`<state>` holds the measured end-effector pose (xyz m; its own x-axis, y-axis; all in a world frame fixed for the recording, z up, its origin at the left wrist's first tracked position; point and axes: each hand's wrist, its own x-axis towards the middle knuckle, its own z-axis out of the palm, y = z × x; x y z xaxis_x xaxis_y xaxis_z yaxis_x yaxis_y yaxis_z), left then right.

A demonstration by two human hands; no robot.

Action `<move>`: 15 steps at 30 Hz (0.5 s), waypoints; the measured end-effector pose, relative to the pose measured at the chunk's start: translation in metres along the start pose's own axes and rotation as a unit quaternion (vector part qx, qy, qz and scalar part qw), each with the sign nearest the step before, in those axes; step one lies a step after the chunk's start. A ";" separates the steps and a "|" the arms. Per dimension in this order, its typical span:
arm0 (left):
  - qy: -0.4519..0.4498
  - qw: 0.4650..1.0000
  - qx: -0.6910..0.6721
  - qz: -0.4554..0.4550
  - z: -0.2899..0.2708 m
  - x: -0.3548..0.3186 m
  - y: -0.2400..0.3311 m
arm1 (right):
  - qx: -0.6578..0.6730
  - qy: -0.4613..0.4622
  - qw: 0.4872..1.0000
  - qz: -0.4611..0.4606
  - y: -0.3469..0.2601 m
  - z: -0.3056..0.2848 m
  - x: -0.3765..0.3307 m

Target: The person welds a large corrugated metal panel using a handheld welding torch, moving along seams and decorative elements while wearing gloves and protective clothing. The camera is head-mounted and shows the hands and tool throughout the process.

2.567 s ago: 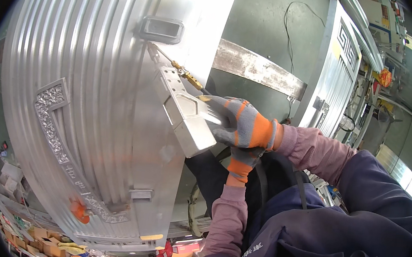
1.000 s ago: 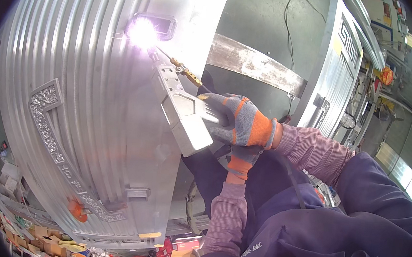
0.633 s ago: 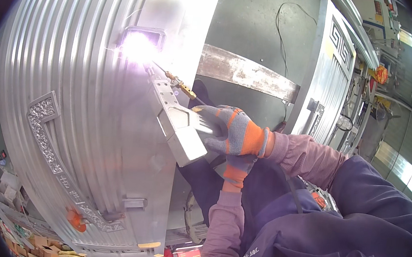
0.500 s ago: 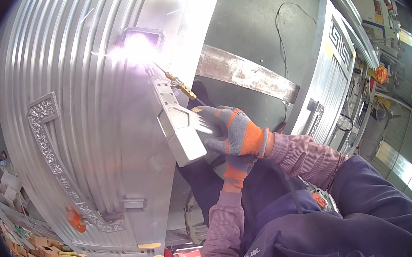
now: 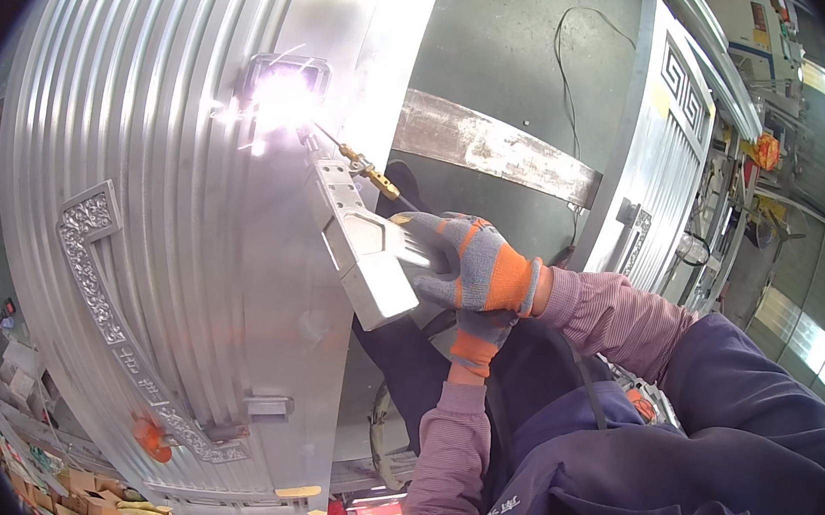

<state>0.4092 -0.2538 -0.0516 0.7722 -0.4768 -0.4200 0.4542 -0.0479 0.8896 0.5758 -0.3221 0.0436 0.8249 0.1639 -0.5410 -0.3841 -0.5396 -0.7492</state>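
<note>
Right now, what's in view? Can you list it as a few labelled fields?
Right hand: gloved, gripping the welding gun
Left hand: gloved, under the right wrist, what it holds is hidden
Gun tip: at a small bracket on the ribbed metal door, bright glare and sparks there
Nearby: second door at right, boxes below
</note>
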 end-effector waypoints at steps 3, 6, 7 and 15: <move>0.007 1.000 0.001 -0.006 0.005 -0.003 -0.005 | -0.006 -0.002 1.000 0.004 0.001 0.000 -0.001; 0.012 1.000 0.020 -0.001 0.003 0.001 0.004 | -0.017 -0.008 1.000 0.012 0.001 -0.001 -0.003; 0.011 1.000 0.022 -0.004 0.002 0.001 0.007 | -0.006 -0.009 1.000 0.017 -0.001 -0.003 -0.003; 0.012 1.000 -0.021 0.005 0.003 0.004 0.002 | 0.003 -0.002 1.000 0.016 0.001 -0.001 -0.003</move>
<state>0.4120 -0.2582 -0.0506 0.7871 -0.4557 -0.4156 0.4638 -0.0068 0.8859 0.5737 -0.3236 0.0445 0.8107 0.1495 -0.5660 -0.4128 -0.5397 -0.7337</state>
